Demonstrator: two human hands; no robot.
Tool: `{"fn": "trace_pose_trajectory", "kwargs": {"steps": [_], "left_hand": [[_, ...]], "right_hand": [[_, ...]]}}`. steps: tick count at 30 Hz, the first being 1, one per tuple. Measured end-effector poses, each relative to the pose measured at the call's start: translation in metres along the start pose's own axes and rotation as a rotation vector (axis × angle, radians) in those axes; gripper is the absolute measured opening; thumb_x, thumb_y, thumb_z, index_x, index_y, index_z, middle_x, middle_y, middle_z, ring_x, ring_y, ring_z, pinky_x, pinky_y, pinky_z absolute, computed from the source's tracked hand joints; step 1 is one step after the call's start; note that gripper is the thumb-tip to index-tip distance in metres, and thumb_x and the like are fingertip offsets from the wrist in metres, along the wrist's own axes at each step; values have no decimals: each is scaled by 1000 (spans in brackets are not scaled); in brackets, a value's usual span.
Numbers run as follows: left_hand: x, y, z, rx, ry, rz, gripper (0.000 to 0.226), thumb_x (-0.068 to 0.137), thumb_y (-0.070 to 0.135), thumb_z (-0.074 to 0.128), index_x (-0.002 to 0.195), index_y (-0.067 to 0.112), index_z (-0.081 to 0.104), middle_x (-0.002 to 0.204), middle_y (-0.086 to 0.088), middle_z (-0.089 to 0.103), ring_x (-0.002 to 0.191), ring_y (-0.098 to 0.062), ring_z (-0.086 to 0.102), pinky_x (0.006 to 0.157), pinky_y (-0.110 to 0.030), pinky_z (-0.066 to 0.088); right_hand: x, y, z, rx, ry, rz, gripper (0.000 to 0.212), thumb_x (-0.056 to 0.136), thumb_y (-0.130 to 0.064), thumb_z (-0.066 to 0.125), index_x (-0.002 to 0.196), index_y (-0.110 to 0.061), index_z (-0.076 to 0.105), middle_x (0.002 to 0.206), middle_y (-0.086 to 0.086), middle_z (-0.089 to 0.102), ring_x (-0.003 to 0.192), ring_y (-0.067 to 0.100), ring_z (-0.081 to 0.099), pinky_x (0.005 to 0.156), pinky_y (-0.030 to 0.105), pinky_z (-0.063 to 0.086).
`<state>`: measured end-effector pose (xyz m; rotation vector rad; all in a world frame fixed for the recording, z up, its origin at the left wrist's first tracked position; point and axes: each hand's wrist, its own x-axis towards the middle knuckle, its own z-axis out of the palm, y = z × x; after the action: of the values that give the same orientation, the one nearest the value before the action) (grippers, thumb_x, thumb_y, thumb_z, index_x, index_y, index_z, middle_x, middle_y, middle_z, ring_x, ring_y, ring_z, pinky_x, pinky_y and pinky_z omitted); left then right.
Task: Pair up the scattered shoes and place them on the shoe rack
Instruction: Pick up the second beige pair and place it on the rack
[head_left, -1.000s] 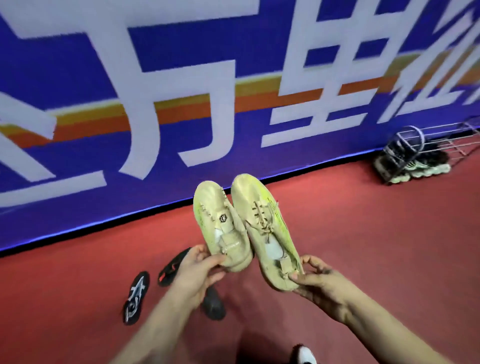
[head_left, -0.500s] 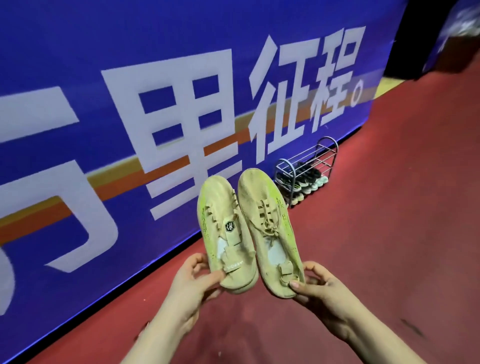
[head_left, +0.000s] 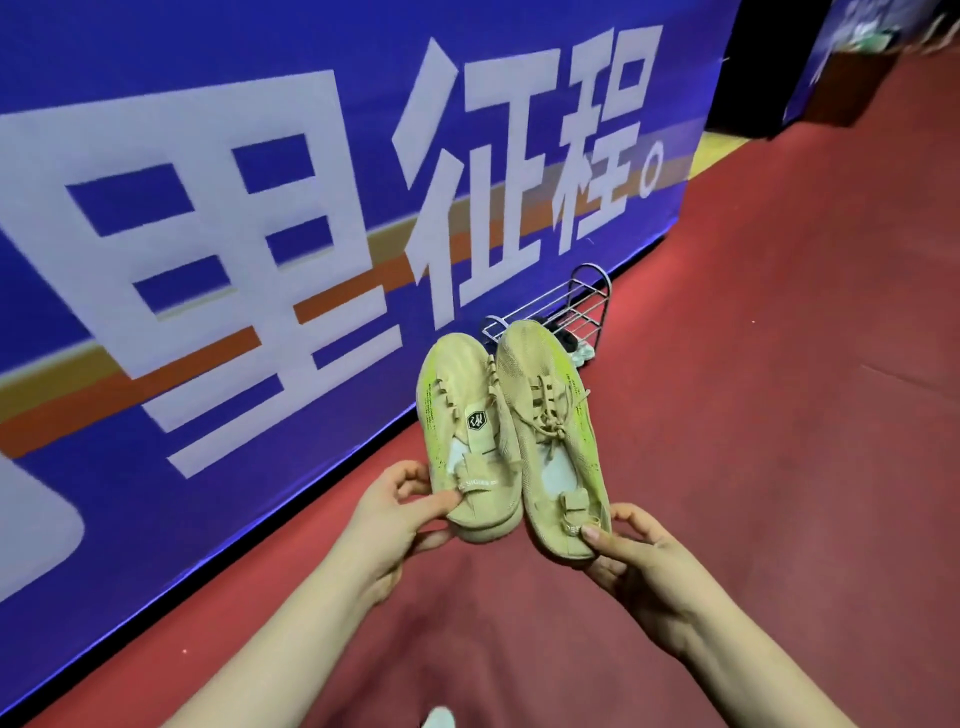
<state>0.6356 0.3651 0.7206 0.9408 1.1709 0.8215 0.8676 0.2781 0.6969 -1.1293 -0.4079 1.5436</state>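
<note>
Blue lettered banner beside red floor

I hold two shoes side by side before me, the left shoe in my left hand, the right shoe in my right hand. The shoe rack stands beyond them, against the banner wall on my left.

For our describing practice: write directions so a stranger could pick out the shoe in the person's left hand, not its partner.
Before the blue banner with white characters, a person holds up two beige shoes. Take the shoe nearer the banner, gripped at its heel by the left hand. Unlike its knotted-lace partner, it bears a black badge on the tongue.
</note>
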Motion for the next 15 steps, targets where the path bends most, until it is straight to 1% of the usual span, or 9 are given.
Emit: {"fn": "trace_pose_trajectory", "kwargs": {"steps": [2,4,7,8,10,12,13,15], "left_hand": [[34,5,17,-2,-18,-24,25,80,1,68,97,11,53,82,-3,64,63,-6,67,59,-27,56],[71,10,33,1,-29,-45,24,80,1,68,96,11,53,77,-1,64,62,-5,67,60,-28,56],[143,16,60,-2,-35,-83,23,80,3,68,96,12,54,71,3,66,64,-5,66,64,-31,56],[167,18,70,5,-38,-108,22,80,5,69,95,13,54,73,2,66,65,-5,65,65,-31,56],[216,24,93,28,-57,-166,22,80,8,70,94,13,54,78,-2,64,64,-6,64,62,-28,55],[259,29,119,45,-58,-206,22,80,10,72,93,13,54,79,-5,59,66,-10,59,61,-27,54],[279,32,134,65,-54,-228,23,79,12,72,93,13,54,79,-4,57,67,-11,58,62,-26,54],[319,37,169,117,-64,-281,24,78,17,74,92,14,55,80,-3,58,68,-10,57,59,-24,56]], "right_hand": [[27,-13,-13,14,47,29,28,64,3,71,87,-9,59,89,19,68,67,27,67,64,30,59],[58,-29,-25,25,82,54,30,62,1,74,85,-9,58,91,21,65,69,29,64,65,32,59],[115,-60,-41,18,143,105,41,50,-8,88,79,-11,59,84,19,59,66,27,52,63,32,58],[132,-70,-46,4,179,120,39,52,-10,88,77,-11,59,79,17,60,62,26,52,65,33,58],[168,-93,-64,3,256,155,26,68,-8,78,76,-12,53,65,9,64,49,19,58,69,33,56],[200,-120,-80,-25,317,182,23,75,-10,74,74,-14,51,60,7,64,47,18,61,59,26,55],[215,-133,-90,-49,342,194,24,75,-13,75,73,-15,51,60,8,63,47,18,61,53,23,53],[242,-158,-113,-62,395,209,25,75,-16,75,70,-15,51,57,8,58,49,19,60,46,19,50]]}}
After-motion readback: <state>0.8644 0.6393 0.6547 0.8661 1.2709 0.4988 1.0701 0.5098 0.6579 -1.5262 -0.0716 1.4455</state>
